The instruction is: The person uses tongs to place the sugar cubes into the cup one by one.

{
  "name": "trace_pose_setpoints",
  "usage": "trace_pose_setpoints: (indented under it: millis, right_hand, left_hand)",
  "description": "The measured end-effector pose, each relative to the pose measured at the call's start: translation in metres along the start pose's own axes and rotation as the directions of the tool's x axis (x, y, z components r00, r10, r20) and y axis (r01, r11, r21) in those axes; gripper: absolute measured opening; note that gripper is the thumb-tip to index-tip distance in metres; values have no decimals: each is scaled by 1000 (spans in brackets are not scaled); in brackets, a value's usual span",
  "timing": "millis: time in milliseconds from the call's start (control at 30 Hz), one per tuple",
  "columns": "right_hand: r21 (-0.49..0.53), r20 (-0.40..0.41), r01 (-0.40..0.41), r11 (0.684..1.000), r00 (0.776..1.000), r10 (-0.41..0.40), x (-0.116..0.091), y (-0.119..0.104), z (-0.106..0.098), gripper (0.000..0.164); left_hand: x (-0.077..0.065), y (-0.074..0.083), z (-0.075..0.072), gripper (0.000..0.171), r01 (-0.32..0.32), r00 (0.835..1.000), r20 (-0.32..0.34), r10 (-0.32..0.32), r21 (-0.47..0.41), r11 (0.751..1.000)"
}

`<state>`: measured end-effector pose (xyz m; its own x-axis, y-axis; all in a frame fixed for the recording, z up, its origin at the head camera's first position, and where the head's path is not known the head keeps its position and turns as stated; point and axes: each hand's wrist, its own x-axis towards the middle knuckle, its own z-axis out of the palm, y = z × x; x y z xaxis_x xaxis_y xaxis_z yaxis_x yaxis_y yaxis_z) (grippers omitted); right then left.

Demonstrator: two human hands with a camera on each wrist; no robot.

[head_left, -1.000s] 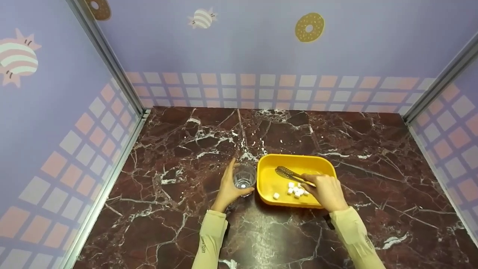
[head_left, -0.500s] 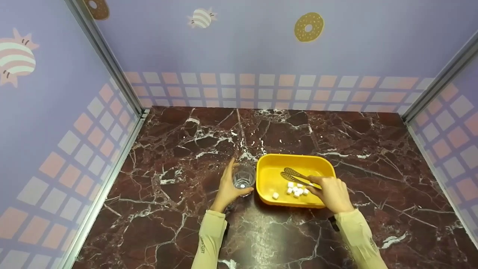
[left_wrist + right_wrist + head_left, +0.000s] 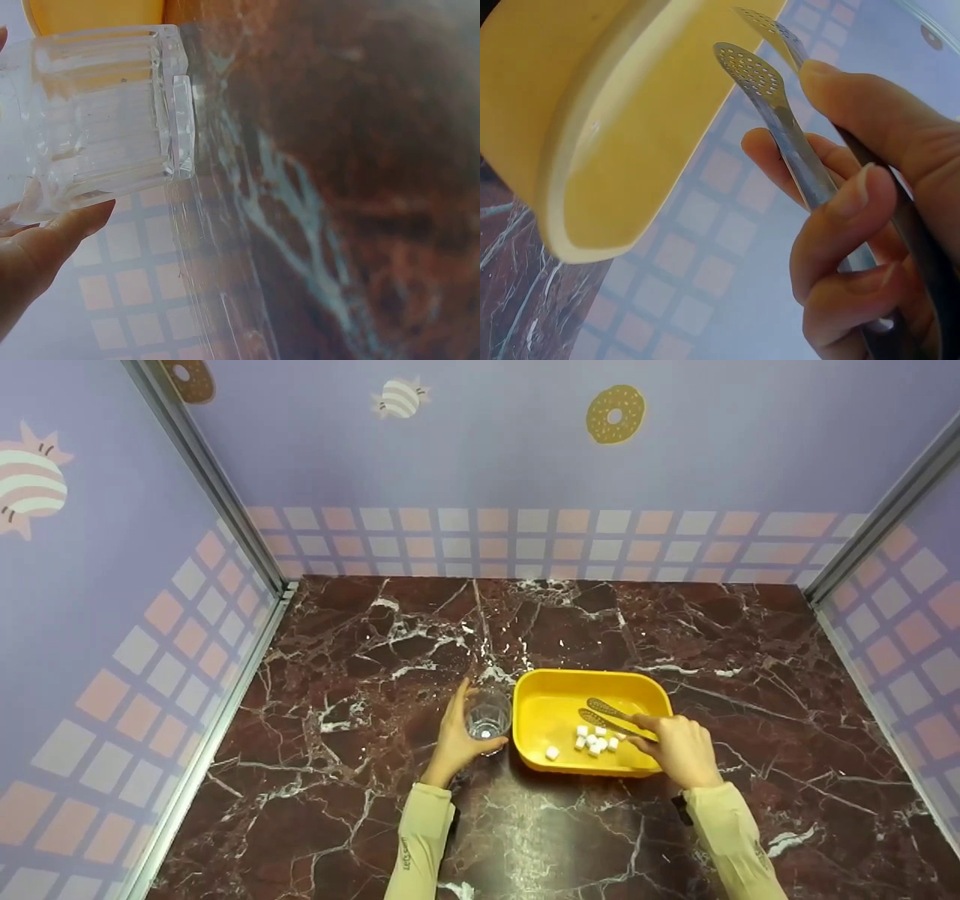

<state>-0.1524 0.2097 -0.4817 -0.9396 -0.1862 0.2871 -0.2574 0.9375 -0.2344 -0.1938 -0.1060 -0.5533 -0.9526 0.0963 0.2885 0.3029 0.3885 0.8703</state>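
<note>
My left hand [image 3: 451,742] grips a clear drinking glass [image 3: 105,112], which stands on the marble tabletop just left of a yellow plastic tub [image 3: 592,673]. Thumb and fingers lie on opposite sides of the glass in the head view. With my right hand [image 3: 681,746] I hold metal tongs [image 3: 801,161] over the tub's right side. Their perforated tips are apart, with nothing between them. Several small white cubes [image 3: 592,741] cluster on the tub floor near the tips, and a lone white cube [image 3: 552,753] lies nearer its left front corner.
Dark red marble tabletop [image 3: 360,810] spreads around the tub and glass. Purple patterned panels enclose it at the back [image 3: 495,450], left [image 3: 90,600] and right [image 3: 907,585].
The tongs and my right hand have shifted right within the tub, and the tips have spread further apart. My left hand stays at the glass, and the cubes lie as before.
</note>
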Motion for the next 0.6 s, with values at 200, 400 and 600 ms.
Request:
trace_pose_setpoints:
  millis: [200,400,600]
  right_hand:
    - [-9,17,-16,1000,1000,16,-2,5,-2,26]
    - [-7,36,-20,1000,999,20,-3,8,-1,27]
    - [-10,38,-21,1000,999,21,-4,11,2,26]
  left_hand:
    - [1,0,0,112,14,1000,7,-14,-17,1000]
    - [1,-1,0,111,3,1000,-4,-3,34,999]
    - [0,-2,1,111,11,1000,-9,-10,46,999]
